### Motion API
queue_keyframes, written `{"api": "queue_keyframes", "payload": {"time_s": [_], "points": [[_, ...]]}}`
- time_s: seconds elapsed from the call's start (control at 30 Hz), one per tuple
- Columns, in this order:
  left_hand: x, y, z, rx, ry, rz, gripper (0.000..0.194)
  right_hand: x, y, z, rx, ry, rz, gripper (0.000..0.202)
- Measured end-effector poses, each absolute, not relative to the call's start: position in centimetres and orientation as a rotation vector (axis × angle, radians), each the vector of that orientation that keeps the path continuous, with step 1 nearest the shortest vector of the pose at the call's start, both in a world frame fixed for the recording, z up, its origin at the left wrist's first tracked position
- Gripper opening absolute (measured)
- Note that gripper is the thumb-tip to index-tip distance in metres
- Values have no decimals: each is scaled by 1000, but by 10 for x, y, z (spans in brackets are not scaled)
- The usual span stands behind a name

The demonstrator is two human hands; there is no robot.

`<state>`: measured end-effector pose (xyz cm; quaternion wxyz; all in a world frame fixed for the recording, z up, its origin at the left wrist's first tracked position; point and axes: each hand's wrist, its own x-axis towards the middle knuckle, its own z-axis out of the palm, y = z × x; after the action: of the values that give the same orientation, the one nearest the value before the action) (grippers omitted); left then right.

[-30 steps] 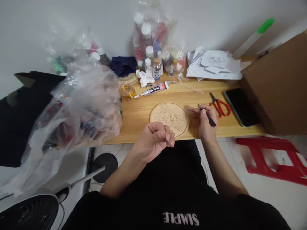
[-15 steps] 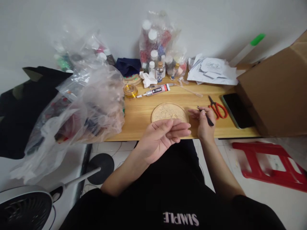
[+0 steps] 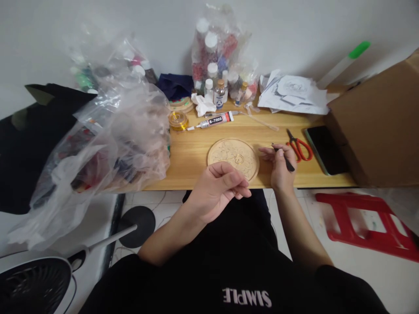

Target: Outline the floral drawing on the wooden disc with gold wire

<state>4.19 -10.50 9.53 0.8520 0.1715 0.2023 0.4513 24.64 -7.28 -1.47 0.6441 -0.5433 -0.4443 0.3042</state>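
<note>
A round wooden board [image 3: 225, 152] with a carved pattern and a small coil of gold wire [image 3: 238, 159] on it lies near the table's front edge. My left hand [image 3: 222, 189] hovers over its lower rim, thumb and fingertips pinched together; whatever is between them is too small to make out. To the right of the board, my right hand [image 3: 281, 168] holds a dark slim tool [image 3: 288, 163], perhaps tweezers, between thumb and fingers. Red-handled scissors [image 3: 304, 150] lie just right of that hand.
Behind the board are a glue tube [image 3: 216, 120], a gold wire spool [image 3: 178, 121] and bottles [image 3: 219, 93]. Plastic bags [image 3: 131, 135] cover the left side. Papers [image 3: 291, 93], a phone [image 3: 325, 150] and a cardboard box [image 3: 376, 126] are at the right.
My left hand's fingers have curled from nearly straight into a pinch, and more of the board shows, with the gold coil. My right hand keeps its hold on the dark tool.
</note>
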Motion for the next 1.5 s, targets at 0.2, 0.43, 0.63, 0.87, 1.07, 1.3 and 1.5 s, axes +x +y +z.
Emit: {"api": "queue_keyframes", "payload": {"time_s": [0.2, 0.43, 0.63, 0.87, 1.07, 1.3, 1.5], "points": [[43, -104, 95, 366, 421, 919, 28, 245, -73, -13, -1231, -1003, 693, 36], [42, -106, 93, 423, 334, 811, 20, 245, -74, -12, -1241, -1000, 696, 35], [40, -105, 90, 447, 421, 827, 24, 245, -74, -13, -1230, -997, 709, 35], [41, -100, 77, 408, 520, 906, 39, 246, -74, -13, -1226, -994, 724, 35], [42, -95, 71, 349, 556, 900, 34, 245, -75, -12, -1229, -990, 733, 34], [44, -92, 75, 338, 511, 849, 29, 245, -77, -10, -1245, -975, 757, 33], [45, -90, 73, 388, 550, 880, 28, 246, -77, -10, -1249, -961, 768, 34]]}}
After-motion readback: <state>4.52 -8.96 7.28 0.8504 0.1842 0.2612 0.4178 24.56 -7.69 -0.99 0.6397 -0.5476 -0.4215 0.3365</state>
